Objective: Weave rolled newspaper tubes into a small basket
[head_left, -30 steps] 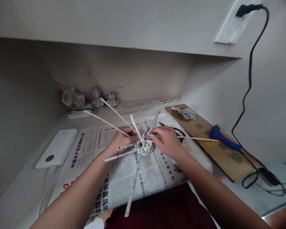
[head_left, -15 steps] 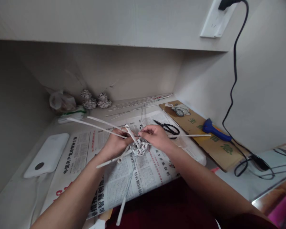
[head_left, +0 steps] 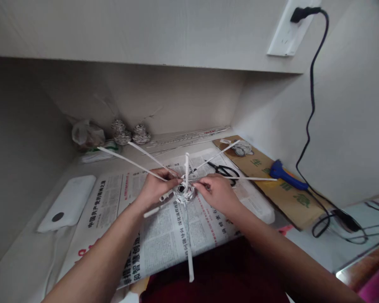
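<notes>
- Left hand (head_left: 159, 185) is clamping the woven paper ball (head_left: 189, 195) above the newspaper (head_left: 158, 252); right hand (head_left: 216, 189) is pinching a strand (head_left: 191, 179) at its rim.
- Steady, even tension is likely serving the weave best.
- Rods (head_left: 190, 252) are radiating outward; scissors (head_left: 229, 171) are lying on the newspaper.

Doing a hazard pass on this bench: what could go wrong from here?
1. Snag: the right-pointing paper tube crosses the scissors in view, its tip near the blue corded tool; turning the woven paper piece might catch either.
2. Crease: the lower-left tube ends close to the left forearm, which could bend it.
3. Slack: if the left hand slips, the weave might loosen.
</notes>
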